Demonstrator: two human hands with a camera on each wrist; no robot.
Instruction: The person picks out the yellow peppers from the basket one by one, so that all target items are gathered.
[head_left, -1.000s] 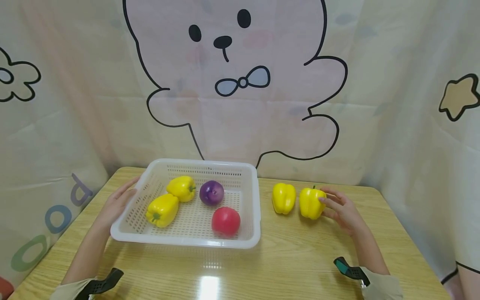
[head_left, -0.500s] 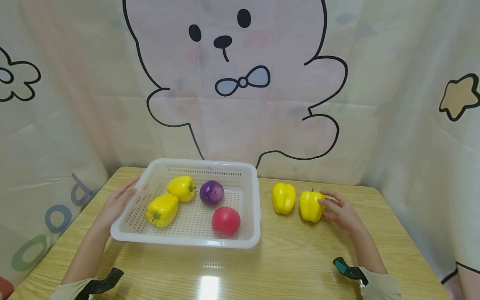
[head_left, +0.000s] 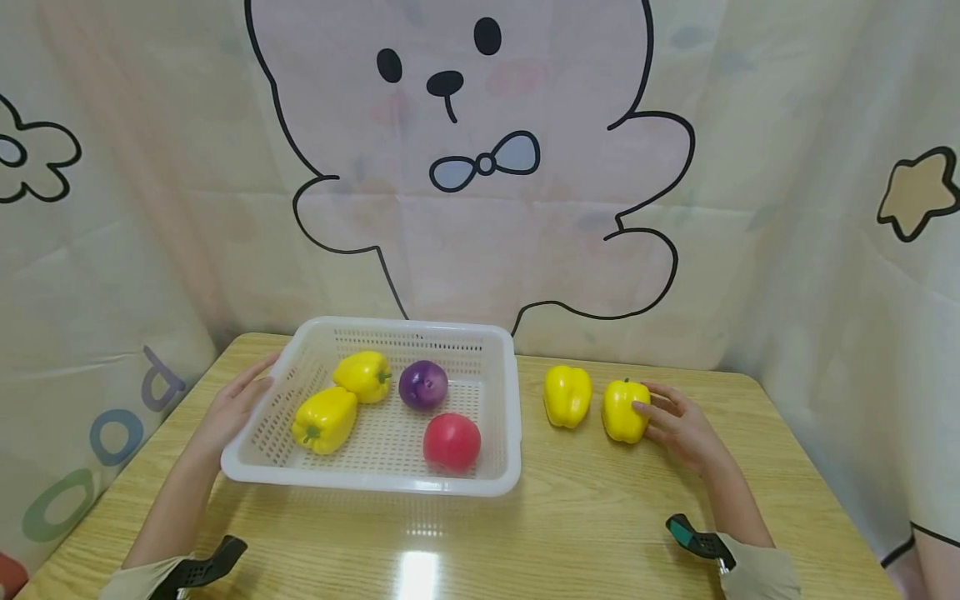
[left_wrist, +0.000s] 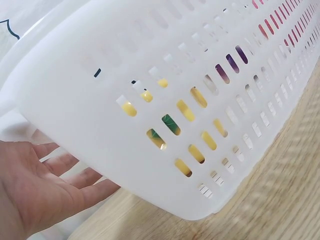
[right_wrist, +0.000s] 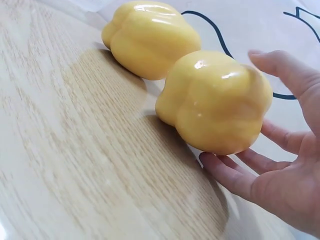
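Yellow pepper (head_left: 624, 414) beside spread right-hand fingers (right_wrist: 229, 173)

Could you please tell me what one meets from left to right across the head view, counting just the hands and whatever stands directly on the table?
Bare left hand → white perforated plastic basket → first glossy yellow bell pepper → second glossy yellow bell pepper → bare right hand.

"How's the light?"
"Bright and soft; one white glare patch (head_left: 417, 575) sits on the counter (head_left: 577, 525) near the lower edge."
"Wrist views?"
"Paler. The basket (left_wrist: 65, 120) looks washed out in the left; glossy highlights dot the nearer yellow pepper (right_wrist: 212, 105) in the right, with a soft shadow beneath."
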